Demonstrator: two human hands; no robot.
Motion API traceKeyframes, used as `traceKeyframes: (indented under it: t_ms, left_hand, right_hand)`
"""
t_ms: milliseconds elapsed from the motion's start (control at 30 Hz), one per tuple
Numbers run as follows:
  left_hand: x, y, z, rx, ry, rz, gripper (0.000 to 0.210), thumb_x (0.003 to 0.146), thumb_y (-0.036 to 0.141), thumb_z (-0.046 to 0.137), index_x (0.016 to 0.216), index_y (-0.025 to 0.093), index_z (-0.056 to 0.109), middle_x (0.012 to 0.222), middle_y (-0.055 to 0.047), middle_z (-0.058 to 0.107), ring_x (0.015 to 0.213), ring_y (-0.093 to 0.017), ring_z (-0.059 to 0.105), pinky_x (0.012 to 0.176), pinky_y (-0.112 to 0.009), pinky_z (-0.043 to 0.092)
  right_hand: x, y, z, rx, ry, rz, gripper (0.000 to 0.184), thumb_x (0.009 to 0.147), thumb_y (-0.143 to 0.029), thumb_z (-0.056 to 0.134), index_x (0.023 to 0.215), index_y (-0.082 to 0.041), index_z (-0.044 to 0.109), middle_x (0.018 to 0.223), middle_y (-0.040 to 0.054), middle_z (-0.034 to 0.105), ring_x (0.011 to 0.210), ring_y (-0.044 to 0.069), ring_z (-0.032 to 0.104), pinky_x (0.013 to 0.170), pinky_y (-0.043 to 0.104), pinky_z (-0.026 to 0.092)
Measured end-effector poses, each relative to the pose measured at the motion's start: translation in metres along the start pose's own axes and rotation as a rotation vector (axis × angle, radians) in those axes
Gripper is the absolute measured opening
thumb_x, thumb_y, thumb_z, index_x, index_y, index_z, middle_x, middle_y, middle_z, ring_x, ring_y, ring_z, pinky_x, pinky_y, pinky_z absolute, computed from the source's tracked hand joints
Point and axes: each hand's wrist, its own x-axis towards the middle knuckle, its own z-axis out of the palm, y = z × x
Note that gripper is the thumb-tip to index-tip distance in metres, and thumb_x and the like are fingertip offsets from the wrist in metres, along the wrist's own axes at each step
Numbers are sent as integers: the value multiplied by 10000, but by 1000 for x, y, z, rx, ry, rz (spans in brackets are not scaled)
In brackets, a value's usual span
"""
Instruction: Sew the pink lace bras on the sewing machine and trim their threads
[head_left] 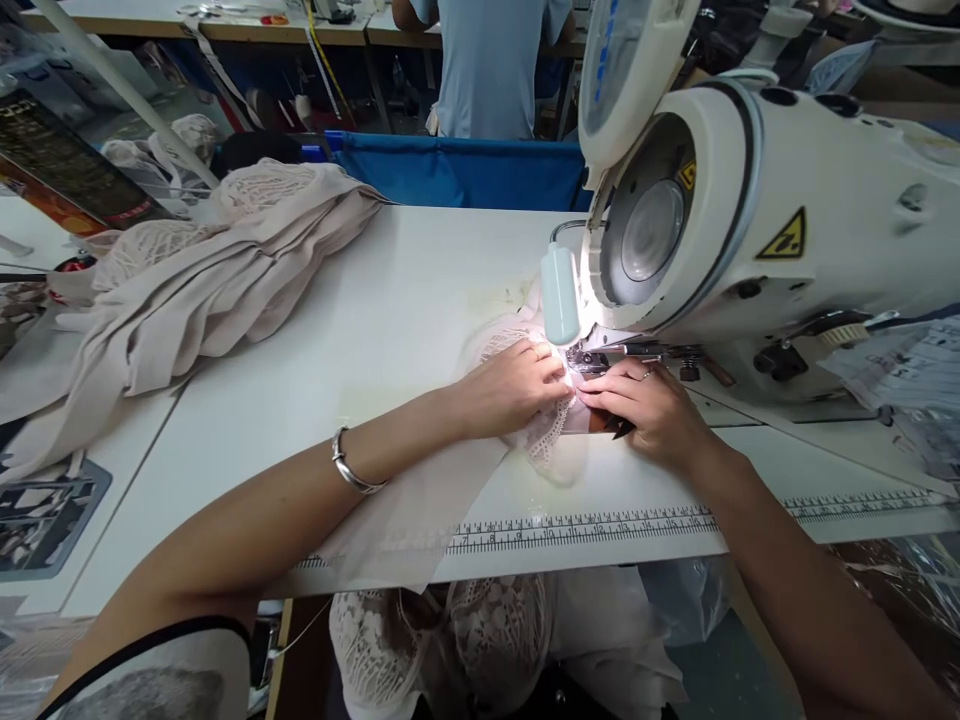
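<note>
Pale pink lace fabric (551,435) lies under the needle area of a white sewing machine (817,210). My left hand (510,388), a silver bangle on its wrist, presses on the lace with its fingers bent and close together. Just right of the presser foot (589,360), my right hand (649,405) pinches the fabric's edge between thumb and fingers. A dark pointed tool (624,430) shows beneath that palm, mostly hidden. Sheer cloth (420,510) trails from the lace over the table's front edge.
Beige lace-trimmed garments (247,270) are heaped at the left. A small lamp (561,295) hangs by the needle. A printed ruler (585,527) runs along the table's front. More lace pieces (442,640) lie below the edge. Behind a blue cloth bin (465,172) sits another person (491,70).
</note>
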Motion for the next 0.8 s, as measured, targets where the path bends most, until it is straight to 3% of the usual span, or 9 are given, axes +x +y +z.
traceKeyframes:
  t_ms: [100,333,533,667,800]
  left_hand:
    - [0,2,3,-7,18,30,314,1007,65,391,998,161,689,1055,-103,711,984,-226,591,811,-359,428]
    - [1,8,1,40,-2,0,289,982,34,428,1026,164,681,977,-101,696,803,-201,552,701,-352,422]
    - [5,12,-2,98,-31,-23,339,966,4,385,867,147,676,935,-85,699,771,-190,538,658,-340,414]
    - [4,10,-2,36,-27,-26,298,955,29,431,1011,165,690,956,-70,707,779,-191,545,642,-336,407]
    - [2,11,0,45,-24,-87,221,961,101,484,1008,150,694,957,-101,682,826,-230,546,646,-349,393]
  right_hand:
    - [-2,2,2,-2,25,1,429,866,47,456,1058,-198,752,1119,25,793,963,225,646,771,367,504]
    - [0,-1,2,36,96,-39,271,884,-5,553,950,-189,741,967,43,794,896,227,616,744,366,509]
    - [1,-1,3,17,83,-32,323,868,23,509,972,-191,729,943,45,784,882,220,615,743,359,500]
    - [0,0,4,-8,71,-20,402,865,45,461,1043,-190,734,1017,53,785,894,222,615,740,362,488]
    - [1,-1,3,-8,73,-36,325,865,29,498,982,-177,720,1051,59,786,908,226,611,746,367,490]
